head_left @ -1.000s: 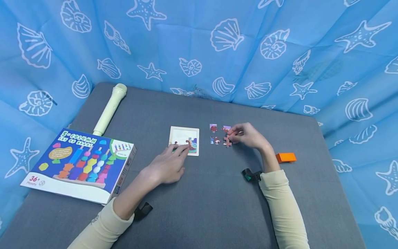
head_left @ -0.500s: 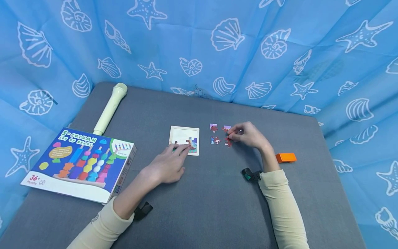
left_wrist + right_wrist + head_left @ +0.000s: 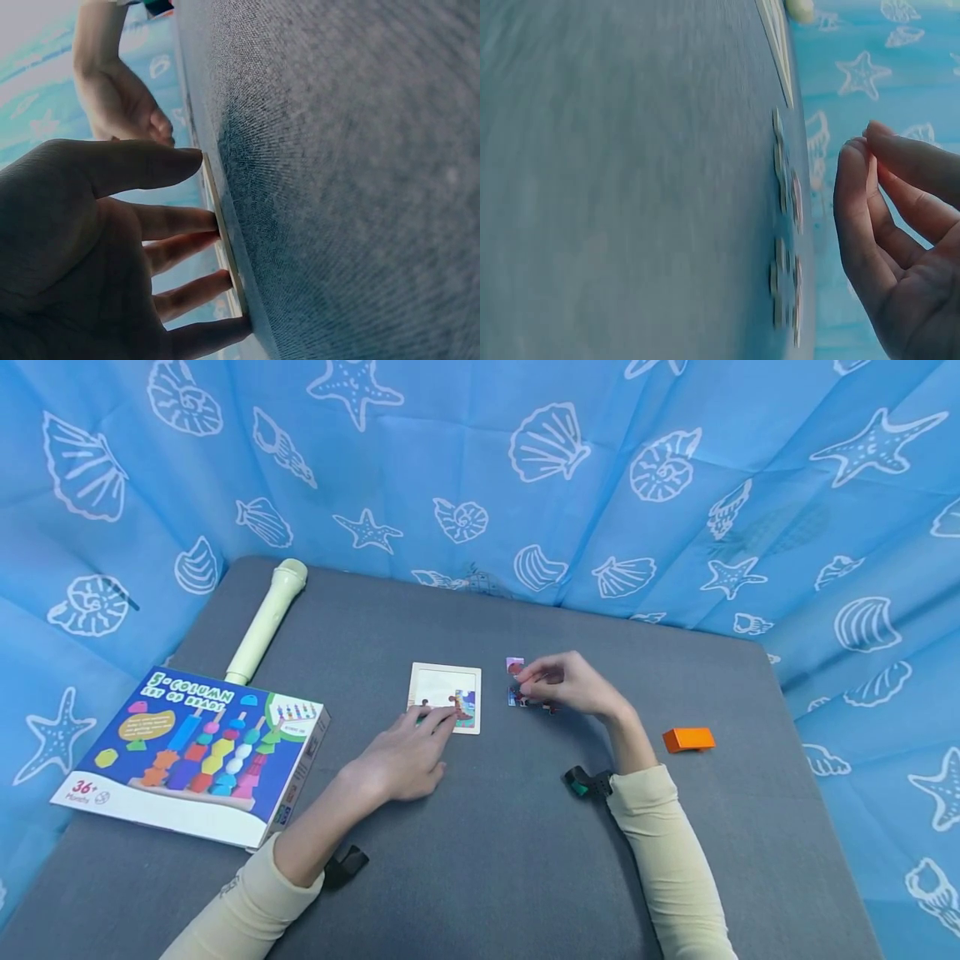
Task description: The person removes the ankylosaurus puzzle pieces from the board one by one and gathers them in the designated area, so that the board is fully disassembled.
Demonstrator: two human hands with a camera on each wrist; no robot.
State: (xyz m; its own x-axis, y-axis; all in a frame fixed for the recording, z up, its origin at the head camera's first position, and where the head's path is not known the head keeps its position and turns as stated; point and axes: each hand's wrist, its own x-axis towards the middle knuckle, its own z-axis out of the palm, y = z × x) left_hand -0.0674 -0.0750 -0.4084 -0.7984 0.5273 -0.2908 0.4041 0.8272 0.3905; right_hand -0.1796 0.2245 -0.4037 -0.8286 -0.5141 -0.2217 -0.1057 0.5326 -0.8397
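My left hand (image 3: 408, 757) rests its straight fingers on the near edge of a small square puzzle tray (image 3: 447, 667). Colourful pieces fill part of the tray's near side, partly under those fingers. From the left wrist view, the thumb (image 3: 150, 165) and fingertips touch the pale tray edge (image 3: 225, 232). My right hand (image 3: 573, 685) hovers over loose jigsaw pieces (image 3: 514, 666), its thumb and index fingertips together. In the right wrist view nothing shows between those fingertips, and the pieces (image 3: 780, 161) lie flat on the table below.
A bead-set box (image 3: 195, 752) lies at the left, a pale green toy microphone (image 3: 266, 622) behind it. An orange block (image 3: 689, 740) sits right of the right forearm. A blue shell-print curtain (image 3: 480, 468) borders the grey table (image 3: 495, 843) behind and at the sides.
My right hand has shifted left from the right-hand pieces to above the left-hand ones, after nudging the near right piece. The left hand stays on the tray.
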